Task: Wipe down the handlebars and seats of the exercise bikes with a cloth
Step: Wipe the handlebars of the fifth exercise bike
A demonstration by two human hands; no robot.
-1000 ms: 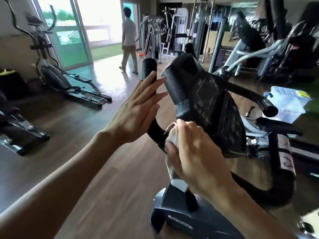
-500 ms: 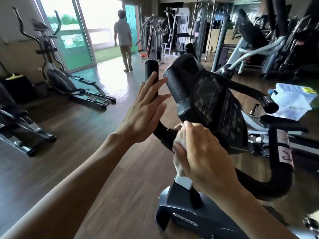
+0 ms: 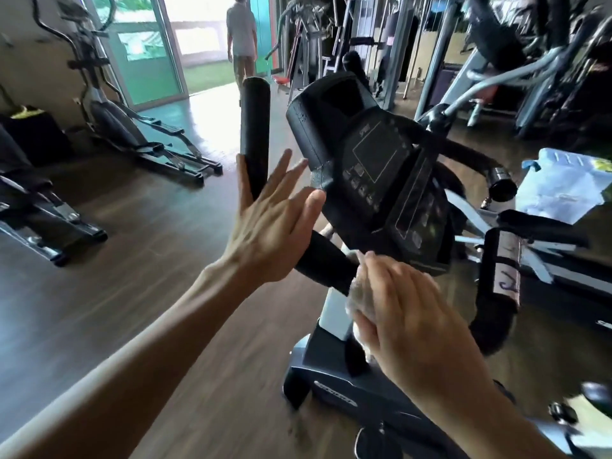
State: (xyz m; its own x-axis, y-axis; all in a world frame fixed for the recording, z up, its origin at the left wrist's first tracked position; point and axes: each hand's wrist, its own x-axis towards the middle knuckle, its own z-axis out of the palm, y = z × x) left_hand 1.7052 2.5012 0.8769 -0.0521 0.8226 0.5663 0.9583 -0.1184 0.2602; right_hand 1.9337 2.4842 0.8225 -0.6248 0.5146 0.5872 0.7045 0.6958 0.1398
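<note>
Nearest, the right hand (image 3: pixel 407 313) clutches a crumpled white cloth (image 3: pixel 359 301) against the black foam handlebar (image 3: pixel 326 261) under the dark console (image 3: pixel 374 180), the left hand (image 3: pixel 271 226) flat-fingered, holding nothing, beside the upright grip (image 3: pixel 255 127), a person (image 3: pixel 241 38) walking far off.

The left hand (image 3: pixel 271 226) now sits with its fingers (image 3: pixel 281 170) spread wider than a moment ago, the thumb lying against the upright black grip (image 3: pixel 254 127) where before the fingertips crossed it; the right hand (image 3: pixel 407 313), the white cloth (image 3: pixel 359 296) bunched under its fingers, has slid along the handlebar (image 3: pixel 323 260) toward the stem, leaving more bare bar beyond its fingertips; the person by the doorway (image 3: pixel 241 38) stands farther off.
</note>
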